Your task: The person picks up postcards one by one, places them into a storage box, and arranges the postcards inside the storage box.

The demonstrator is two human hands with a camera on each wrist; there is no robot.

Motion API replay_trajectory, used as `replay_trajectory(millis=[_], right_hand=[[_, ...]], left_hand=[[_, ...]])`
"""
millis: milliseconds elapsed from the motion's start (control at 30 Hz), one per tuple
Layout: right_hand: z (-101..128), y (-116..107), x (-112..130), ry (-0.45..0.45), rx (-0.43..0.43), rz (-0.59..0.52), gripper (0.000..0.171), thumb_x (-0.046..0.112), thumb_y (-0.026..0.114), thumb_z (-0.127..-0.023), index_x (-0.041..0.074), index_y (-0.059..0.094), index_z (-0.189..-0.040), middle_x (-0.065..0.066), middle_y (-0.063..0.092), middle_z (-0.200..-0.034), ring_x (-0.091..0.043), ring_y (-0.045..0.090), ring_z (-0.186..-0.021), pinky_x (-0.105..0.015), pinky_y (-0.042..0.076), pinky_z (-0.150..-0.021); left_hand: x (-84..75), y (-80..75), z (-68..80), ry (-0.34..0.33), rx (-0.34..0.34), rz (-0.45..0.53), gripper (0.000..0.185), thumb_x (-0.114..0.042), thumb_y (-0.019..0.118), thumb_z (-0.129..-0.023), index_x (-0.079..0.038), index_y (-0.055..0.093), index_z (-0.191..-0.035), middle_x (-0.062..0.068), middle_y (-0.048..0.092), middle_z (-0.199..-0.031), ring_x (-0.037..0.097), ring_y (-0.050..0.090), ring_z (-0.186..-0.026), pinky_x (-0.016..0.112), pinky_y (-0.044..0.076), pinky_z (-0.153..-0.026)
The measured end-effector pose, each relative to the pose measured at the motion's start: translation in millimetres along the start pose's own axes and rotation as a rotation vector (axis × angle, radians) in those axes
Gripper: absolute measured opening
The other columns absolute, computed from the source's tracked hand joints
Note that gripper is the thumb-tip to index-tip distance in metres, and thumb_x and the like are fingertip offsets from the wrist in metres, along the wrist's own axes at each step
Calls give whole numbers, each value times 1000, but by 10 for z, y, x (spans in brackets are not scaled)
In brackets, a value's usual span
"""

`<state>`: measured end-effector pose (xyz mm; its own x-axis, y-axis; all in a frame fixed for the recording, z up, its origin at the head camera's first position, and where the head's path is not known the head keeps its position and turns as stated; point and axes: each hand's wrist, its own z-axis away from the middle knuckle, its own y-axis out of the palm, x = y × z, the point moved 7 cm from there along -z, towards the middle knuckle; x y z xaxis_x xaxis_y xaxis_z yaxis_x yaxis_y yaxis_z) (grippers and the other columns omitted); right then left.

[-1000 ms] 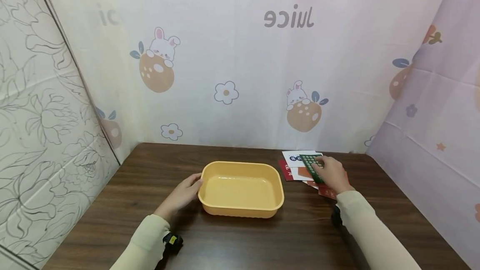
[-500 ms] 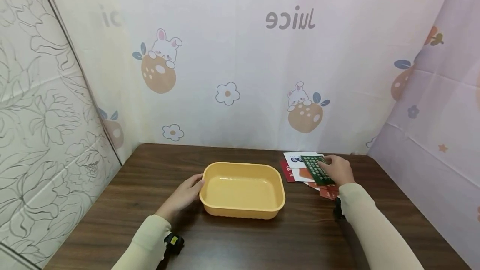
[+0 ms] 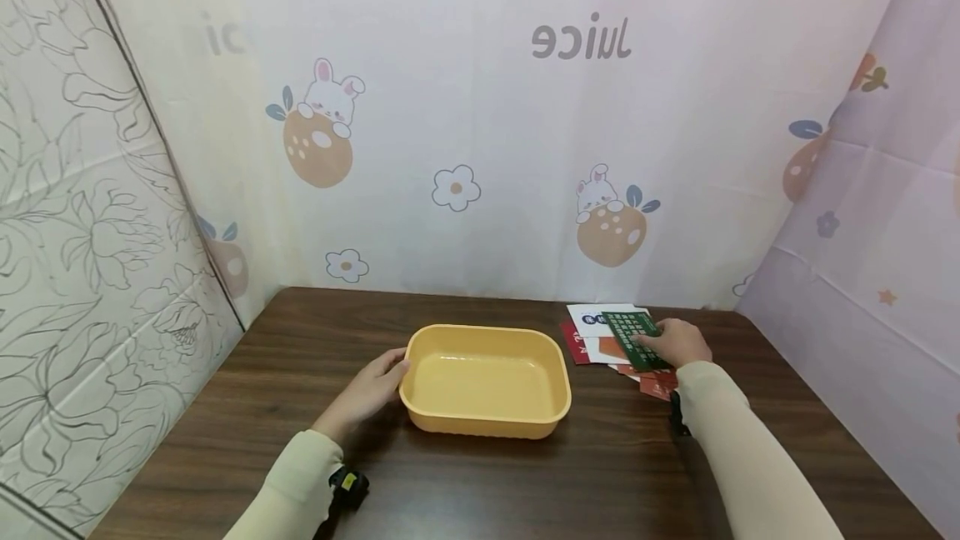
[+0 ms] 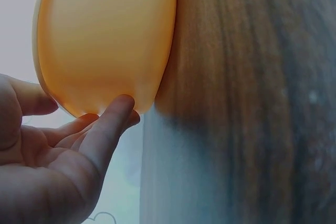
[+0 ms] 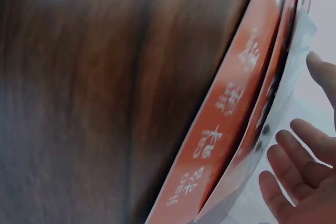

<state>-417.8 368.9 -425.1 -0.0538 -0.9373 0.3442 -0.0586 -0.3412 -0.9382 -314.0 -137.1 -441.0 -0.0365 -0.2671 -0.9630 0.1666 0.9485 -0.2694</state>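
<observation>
In the head view, my left hand (image 3: 372, 390) touches the left end of a yellow plastic basin (image 3: 483, 425) on the table. The left wrist view shows the fingers laid nearly straight along the outside of the basin's wall (image 4: 113, 35), with the thumb at the rim. My right hand (image 3: 678, 342) is over the right part of a green card (image 3: 628, 330) printed with pale characters, on top of a loose pile. Its fingers are spread in the right wrist view, with no card between them. Orange cards (image 5: 223, 100) with white lettering stick out below.
White cards (image 3: 588, 319) and a red card (image 3: 574, 344) fan out left of the green one. The dark wooden table (image 3: 480, 482) meets a printed curtain (image 3: 480, 107) at its back edge. A flower-patterned panel (image 3: 112, 232) stands on the left.
The green card has gone from tilted under my right hand to lying flatter on the pile. My right hand has drawn slightly right. The left hand and basin have hardly moved.
</observation>
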Motion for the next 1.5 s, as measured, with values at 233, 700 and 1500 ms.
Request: replay_trajectory(millis=[233, 700, 1500], right_hand=[[-14, 68, -78, 34, 70, 62, 87, 59, 66, -89, -21, 56, -122, -36, 61, -113, -42, 60, -95, -59, 52, -81], [-33, 75, -80, 52, 8, 19, 89, 55, 70, -87, -20, 49, -131, -39, 54, -116, -48, 53, -99, -63, 49, -79], [26, -82, -36, 169, -97, -388, 51, 2, 42, -93, -18, 40, -140, -39, 51, -122, -41, 56, -97, -51, 54, -75]], left_hand=[[-25, -2, 14, 2, 0, -14, 44, -22, 48, -108, 1, 47, -146, 17, 59, -130, 28, 62, -114, 44, 56, -90], [-36, -5, 17, 5, -2, -9, 45, -22, 47, -109, 2, 46, -146, 17, 58, -132, 28, 62, -115, 43, 56, -90], [-22, 4, 29, 1, 1, -12, 45, -24, 48, -108, 1, 46, -146, 18, 57, -133, 29, 61, -116, 45, 56, -91]])
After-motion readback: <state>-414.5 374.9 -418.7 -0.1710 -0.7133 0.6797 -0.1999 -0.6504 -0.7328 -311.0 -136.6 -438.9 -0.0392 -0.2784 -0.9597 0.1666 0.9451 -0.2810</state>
